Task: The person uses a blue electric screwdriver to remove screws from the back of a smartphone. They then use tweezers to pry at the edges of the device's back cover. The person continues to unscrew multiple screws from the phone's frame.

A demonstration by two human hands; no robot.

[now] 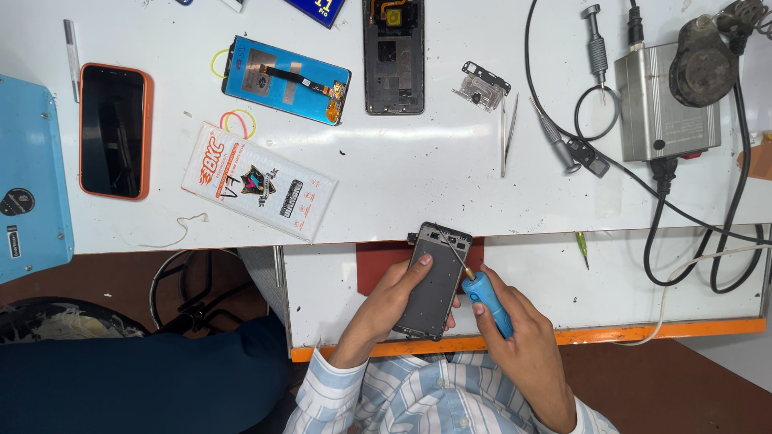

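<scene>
My left hand (384, 305) grips an opened grey phone frame (434, 281) from its left side, thumb resting on the inner plate, holding it above the lower white shelf (659, 273). In my right hand (523, 345) is a small blue-handled screwdriver (486, 299). Its thin shaft slants up and left to a point near the top of the phone frame. Both striped sleeves show at the bottom edge.
On the white table (418, 177) lie an orange-cased phone (114, 131), a blue display panel (287, 79), a dark phone back frame (393, 56), a white flat packet (259, 181), tweezers (507, 137), a small bracket (482, 85), and a metal box (663, 100) with black cables. A blue machine (32, 177) stands far left.
</scene>
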